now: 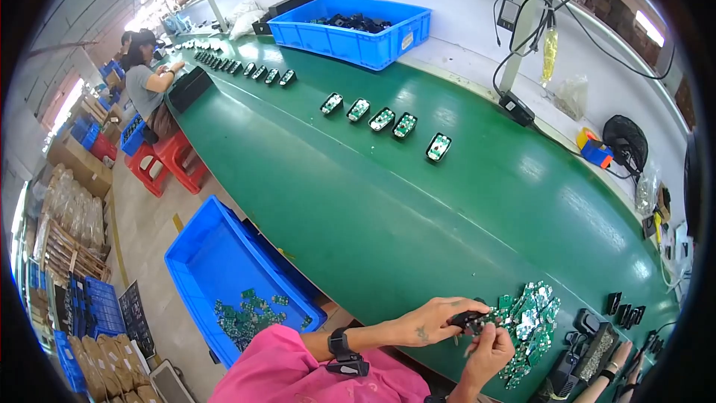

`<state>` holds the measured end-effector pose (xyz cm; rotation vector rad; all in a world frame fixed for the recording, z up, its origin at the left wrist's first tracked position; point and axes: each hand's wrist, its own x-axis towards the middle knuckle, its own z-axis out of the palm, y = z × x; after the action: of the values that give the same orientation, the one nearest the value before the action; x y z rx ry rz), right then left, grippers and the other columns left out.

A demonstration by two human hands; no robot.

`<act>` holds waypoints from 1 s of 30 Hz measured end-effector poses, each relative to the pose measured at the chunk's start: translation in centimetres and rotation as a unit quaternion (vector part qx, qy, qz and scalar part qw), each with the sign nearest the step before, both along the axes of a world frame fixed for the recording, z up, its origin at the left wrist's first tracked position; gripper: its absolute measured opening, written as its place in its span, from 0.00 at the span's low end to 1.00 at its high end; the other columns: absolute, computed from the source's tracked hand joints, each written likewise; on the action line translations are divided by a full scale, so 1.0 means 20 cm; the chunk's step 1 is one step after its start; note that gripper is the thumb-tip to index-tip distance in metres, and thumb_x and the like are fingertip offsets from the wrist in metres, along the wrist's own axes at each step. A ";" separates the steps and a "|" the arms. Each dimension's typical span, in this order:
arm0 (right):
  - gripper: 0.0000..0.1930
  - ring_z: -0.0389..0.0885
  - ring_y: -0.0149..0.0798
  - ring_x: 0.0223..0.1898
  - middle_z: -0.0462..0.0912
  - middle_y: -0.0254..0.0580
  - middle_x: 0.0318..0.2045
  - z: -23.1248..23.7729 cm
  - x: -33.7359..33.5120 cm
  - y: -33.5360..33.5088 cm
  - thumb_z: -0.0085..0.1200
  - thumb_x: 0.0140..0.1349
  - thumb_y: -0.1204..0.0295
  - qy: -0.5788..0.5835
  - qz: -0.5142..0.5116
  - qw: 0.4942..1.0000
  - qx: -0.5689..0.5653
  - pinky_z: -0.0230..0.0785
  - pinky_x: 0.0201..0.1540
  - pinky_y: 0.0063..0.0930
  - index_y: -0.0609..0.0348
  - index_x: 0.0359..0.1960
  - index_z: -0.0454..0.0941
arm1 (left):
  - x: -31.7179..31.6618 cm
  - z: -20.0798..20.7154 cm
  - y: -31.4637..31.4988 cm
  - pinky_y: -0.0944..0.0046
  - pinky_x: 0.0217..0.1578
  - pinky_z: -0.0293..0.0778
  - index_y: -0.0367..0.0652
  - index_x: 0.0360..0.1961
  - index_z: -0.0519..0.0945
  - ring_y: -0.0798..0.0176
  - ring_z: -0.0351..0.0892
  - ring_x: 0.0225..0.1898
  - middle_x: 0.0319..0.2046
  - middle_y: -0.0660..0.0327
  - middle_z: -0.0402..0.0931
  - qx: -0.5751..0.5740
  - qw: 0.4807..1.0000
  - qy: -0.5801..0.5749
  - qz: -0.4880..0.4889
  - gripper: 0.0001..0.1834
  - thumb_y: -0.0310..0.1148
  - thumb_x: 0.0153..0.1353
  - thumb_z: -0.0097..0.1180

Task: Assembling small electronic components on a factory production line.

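Over the near right part of the green table, my left hand [440, 319] is closed around a small black plastic housing [468, 320]. My right hand [488, 353] comes up close against it, thumb and fingers pinched together; what lies between them is too small to make out. Right beside both hands spreads a loose pile of green circuit boards [528, 328]. Farther up the table, black housings with boards inside stand in a line, the nearest being a single housing [438, 147] set apart from the others.
A blue bin [350, 30] of black parts stands at the back. Below the table's left edge sits another blue bin [216, 246] with loose boards. At far left a person [145, 78] works near red stools [179, 160]. Another person's hand [619, 356] is at lower right, by a parts tray [597, 354].
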<state>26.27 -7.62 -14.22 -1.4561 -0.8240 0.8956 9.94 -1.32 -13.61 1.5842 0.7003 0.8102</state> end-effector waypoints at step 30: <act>0.13 0.70 0.35 0.15 0.72 0.40 0.14 0.06 0.01 0.01 0.59 0.64 0.71 -0.311 0.122 0.942 0.022 0.58 0.20 0.32 0.63 0.23 0.77 | 0.04 -0.06 -0.02 0.70 0.30 0.80 0.37 0.62 0.70 0.67 0.81 0.35 0.51 0.53 0.77 -0.126 0.990 -0.061 0.023 0.20 0.23 0.69 0.48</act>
<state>26.44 -7.44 -12.96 -1.6425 -1.5089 0.5808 10.78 -1.63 -14.89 1.2854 0.7220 0.8123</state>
